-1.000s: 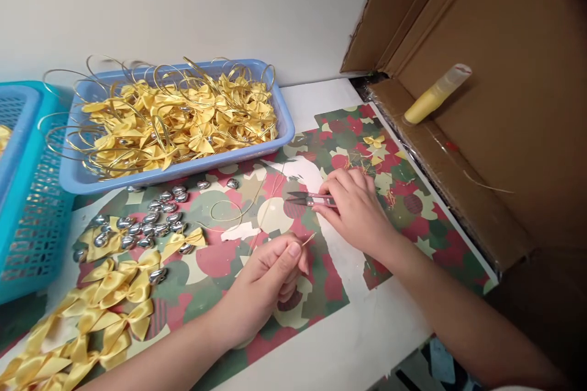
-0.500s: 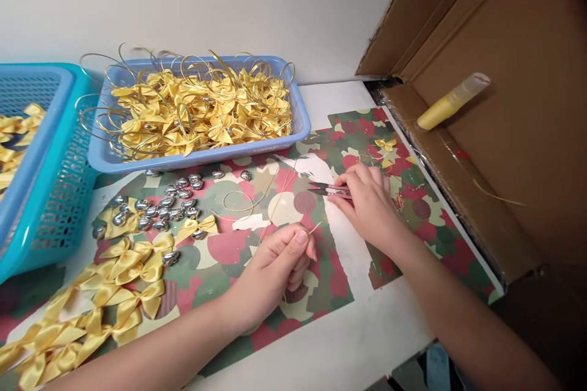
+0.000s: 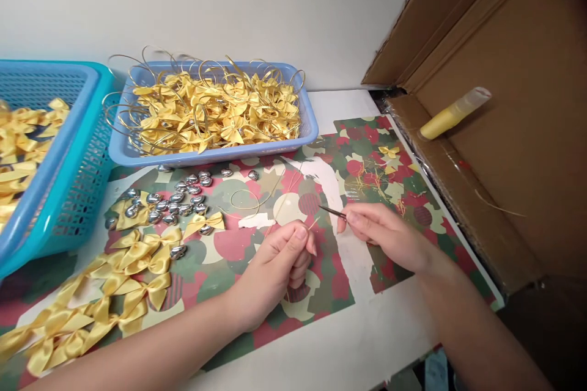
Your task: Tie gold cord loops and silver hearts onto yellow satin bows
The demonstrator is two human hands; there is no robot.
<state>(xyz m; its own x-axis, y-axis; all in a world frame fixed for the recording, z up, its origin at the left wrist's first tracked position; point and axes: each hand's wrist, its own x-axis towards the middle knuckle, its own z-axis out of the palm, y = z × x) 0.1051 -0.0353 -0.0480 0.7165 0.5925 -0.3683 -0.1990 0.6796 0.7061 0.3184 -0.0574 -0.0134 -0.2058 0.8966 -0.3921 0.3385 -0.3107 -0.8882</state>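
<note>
My left hand (image 3: 287, 259) is closed in a pinch on a thin yellowish thread (image 3: 313, 223), whose short end sticks out past the thumb. The thread seems to trail away behind the fist across the patterned sheet. In my right hand (image 3: 383, 229) is a small pair of thread snips (image 3: 332, 212), held from the side with the dark blades pointing left toward the thread end, apart from it. Silver bells (image 3: 177, 198) are bunched left of my hands. Yellow satin bows (image 3: 123, 284) lie in a heap nearer my left forearm, and one bow (image 3: 205, 223) has a bell on it.
A blue basket (image 3: 215, 156) full of bows and gold loops stands at the back. Stacked blue and teal baskets (image 3: 68, 214) are at left. Thread scraps (image 3: 367, 180) lie at right, beside a cardboard wall (image 3: 504, 134) with a yellow tube (image 3: 452, 116) sticking out.
My right hand has turned over and come nearer, so the snips now show edge-on. My left hand keeps its pinch on the thread. The view has shifted slightly left.
</note>
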